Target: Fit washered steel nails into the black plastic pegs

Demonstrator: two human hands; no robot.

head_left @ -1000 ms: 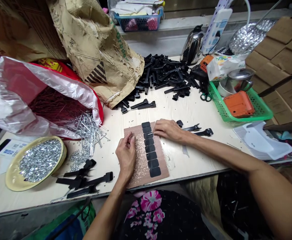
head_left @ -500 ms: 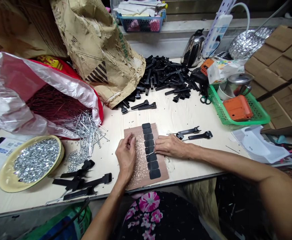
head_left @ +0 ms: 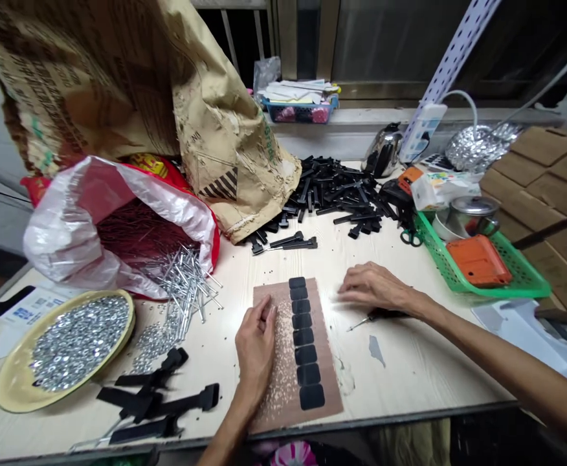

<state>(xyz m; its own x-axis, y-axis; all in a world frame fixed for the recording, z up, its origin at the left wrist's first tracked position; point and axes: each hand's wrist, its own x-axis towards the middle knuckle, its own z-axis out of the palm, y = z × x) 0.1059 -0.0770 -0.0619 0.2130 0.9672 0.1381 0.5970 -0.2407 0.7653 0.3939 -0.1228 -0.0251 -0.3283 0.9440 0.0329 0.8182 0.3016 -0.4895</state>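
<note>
A brown board [head_left: 329, 362] lies near the table's front edge, with a column of black rounded pads [head_left: 305, 354] on it and pale specks to their left. My left hand [head_left: 255, 343] rests on the board's left side, fingers curled together; what they hold, if anything, is hidden. My right hand [head_left: 373, 285] is over the table right of the board, fingers blurred. Under its wrist lies a black part with a thin metal rod [head_left: 360, 324], partly covered by the arm. Whether that hand touches the part cannot be told.
At left are a yellow bowl [head_left: 6, 385] of small metal pieces, a sack [head_left: 60, 239] spilling metal rods [head_left: 186, 285], and black parts [head_left: 152, 401]. A black heap [head_left: 342, 188], scissors [head_left: 411, 239] and a green basket [head_left: 526, 288] sit farther back. A grey scrap [head_left: 375, 349] lies right of the board.
My right hand has left the pads and moved right, over the black parts there. My left hand stays at the board's left side. The camera view has tilted up.
</note>
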